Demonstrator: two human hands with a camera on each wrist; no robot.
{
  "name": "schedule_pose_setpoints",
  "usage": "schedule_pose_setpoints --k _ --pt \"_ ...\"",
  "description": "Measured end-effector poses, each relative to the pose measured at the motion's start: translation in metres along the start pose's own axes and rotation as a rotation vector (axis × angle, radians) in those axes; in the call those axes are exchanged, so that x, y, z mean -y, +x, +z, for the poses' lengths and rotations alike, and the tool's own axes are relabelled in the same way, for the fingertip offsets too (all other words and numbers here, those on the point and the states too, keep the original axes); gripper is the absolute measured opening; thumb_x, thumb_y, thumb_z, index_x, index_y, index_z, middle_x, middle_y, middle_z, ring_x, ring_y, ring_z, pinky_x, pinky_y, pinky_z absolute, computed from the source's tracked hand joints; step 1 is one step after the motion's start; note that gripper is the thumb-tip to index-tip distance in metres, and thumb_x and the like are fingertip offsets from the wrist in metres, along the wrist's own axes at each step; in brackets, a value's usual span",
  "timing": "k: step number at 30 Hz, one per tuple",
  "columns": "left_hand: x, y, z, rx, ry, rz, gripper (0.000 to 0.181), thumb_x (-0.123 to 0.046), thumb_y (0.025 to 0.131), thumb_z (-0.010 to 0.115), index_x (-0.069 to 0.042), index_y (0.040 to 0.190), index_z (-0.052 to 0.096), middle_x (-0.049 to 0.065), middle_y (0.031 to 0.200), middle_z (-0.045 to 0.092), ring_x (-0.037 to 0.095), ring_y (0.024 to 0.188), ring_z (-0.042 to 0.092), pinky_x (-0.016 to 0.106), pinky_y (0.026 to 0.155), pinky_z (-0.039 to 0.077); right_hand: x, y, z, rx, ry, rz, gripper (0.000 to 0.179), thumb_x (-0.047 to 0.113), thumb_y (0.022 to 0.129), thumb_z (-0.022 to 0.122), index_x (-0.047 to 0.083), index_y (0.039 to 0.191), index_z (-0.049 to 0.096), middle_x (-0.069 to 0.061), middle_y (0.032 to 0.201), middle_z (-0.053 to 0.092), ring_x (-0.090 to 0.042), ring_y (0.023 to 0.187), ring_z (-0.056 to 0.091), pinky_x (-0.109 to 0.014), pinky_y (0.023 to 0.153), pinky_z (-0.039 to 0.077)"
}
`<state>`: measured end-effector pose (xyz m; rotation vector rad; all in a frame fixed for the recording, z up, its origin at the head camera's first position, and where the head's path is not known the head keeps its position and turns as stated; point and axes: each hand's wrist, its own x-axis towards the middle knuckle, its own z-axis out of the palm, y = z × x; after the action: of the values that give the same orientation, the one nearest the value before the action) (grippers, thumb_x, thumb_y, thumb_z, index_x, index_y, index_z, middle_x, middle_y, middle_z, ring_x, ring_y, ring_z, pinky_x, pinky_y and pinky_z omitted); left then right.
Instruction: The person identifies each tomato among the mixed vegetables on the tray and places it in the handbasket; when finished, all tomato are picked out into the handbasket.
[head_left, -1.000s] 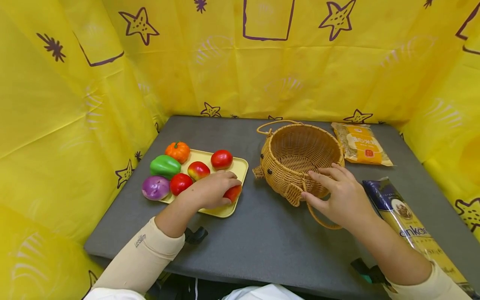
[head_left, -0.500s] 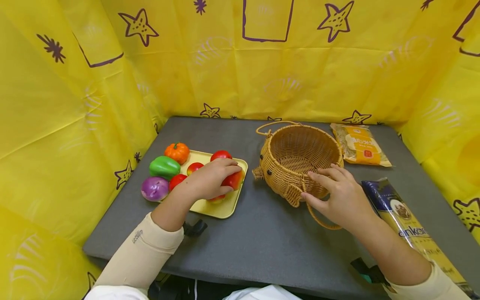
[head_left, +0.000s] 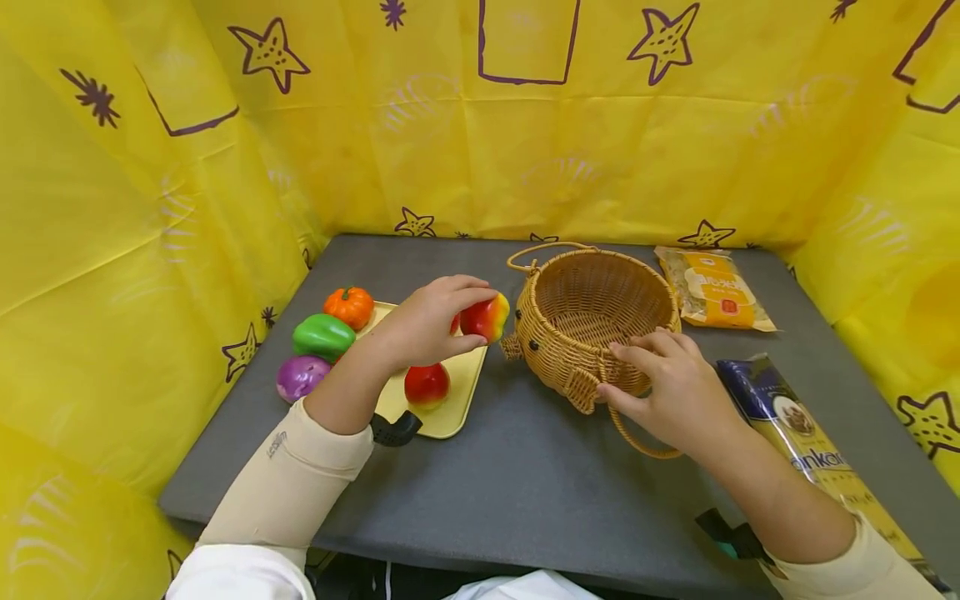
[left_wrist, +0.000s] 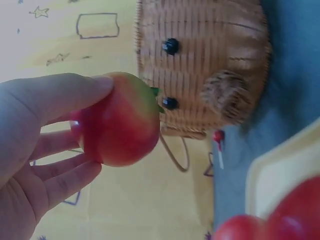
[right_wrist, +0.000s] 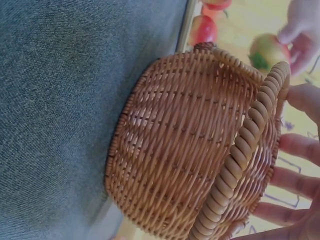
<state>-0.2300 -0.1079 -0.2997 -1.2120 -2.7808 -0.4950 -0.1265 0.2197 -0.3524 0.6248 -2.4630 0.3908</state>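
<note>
My left hand (head_left: 427,318) holds a red-and-yellow toy fruit (head_left: 487,317) between thumb and fingers, above the right side of the cream tray (head_left: 467,379). In the left wrist view the fruit's green leafy tip points at the face of the wicker pig basket (left_wrist: 200,60). My right hand (head_left: 669,379) rests at the near rim of that basket, its fingers stretched over the edge and the thumb outside by the ear. On the tray a red fruit (head_left: 427,386) lies in front of my left hand, which partly hides other red fruit behind it.
Left on the tray sit an orange pumpkin (head_left: 349,307), a green pepper (head_left: 323,336) and a purple vegetable (head_left: 302,377). Beyond the basket lies a yellow food bag (head_left: 716,289); a long pasta pack (head_left: 806,442) lies beside my right forearm. The basket's handle (head_left: 645,448) droops in front.
My left hand has lifted the red-and-yellow fruit off the tray and carried it up and right, close to the basket's snout. My right hand stays at the rim.
</note>
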Motion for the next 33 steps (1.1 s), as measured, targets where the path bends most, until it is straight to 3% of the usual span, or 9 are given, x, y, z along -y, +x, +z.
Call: schedule_pose_setpoints --k 8,17,22,27,33 --pt "-0.017 0.033 -0.015 -0.051 -0.010 0.032 0.062 -0.030 0.090 0.079 -0.010 0.144 0.058 0.009 0.148 0.054 0.029 0.137 0.049 0.043 0.114 0.043 0.001 0.000 0.000 0.025 -0.011 0.025 0.049 0.034 0.072 0.091 0.008 0.111 0.079 -0.012 0.097 0.067 -0.034 0.084 0.056 -0.048 0.074 0.048" --pt "-0.034 0.074 -0.011 -0.015 -0.015 0.047 0.064 -0.036 0.092 0.076 -0.013 0.148 0.054 0.007 0.149 0.052 0.025 0.135 0.050 0.039 0.111 0.045 0.000 0.001 0.000 -0.001 0.007 0.007 0.047 0.032 0.071 0.092 0.007 0.109 0.079 -0.013 0.097 0.067 -0.034 0.083 0.056 -0.048 0.073 0.048" --pt "-0.043 0.091 -0.003 0.038 -0.019 0.062 0.065 -0.035 0.093 0.076 -0.013 0.149 0.053 0.007 0.149 0.052 0.025 0.134 0.050 0.037 0.109 0.048 -0.001 0.001 0.001 -0.015 0.013 0.002 0.047 0.032 0.071 0.092 0.008 0.109 0.079 -0.014 0.099 0.068 -0.036 0.086 0.058 -0.050 0.074 0.050" --pt "-0.050 0.105 0.011 0.115 0.037 0.074 0.064 -0.037 0.095 0.073 -0.014 0.150 0.052 0.005 0.150 0.050 0.023 0.134 0.050 0.035 0.107 0.048 -0.001 0.000 0.002 -0.020 0.018 0.008 0.047 0.032 0.071 0.091 0.007 0.109 0.079 -0.014 0.099 0.068 -0.037 0.087 0.058 -0.051 0.075 0.050" --pt "-0.053 0.113 0.025 0.221 0.061 0.043 0.063 -0.042 0.095 0.070 -0.018 0.151 0.051 0.002 0.148 0.052 0.019 0.126 0.053 0.030 0.099 0.052 -0.002 -0.001 0.002 -0.006 0.023 0.030 0.047 0.032 0.072 0.091 0.007 0.110 0.079 -0.014 0.100 0.066 -0.040 0.092 0.059 -0.054 0.080 0.051"
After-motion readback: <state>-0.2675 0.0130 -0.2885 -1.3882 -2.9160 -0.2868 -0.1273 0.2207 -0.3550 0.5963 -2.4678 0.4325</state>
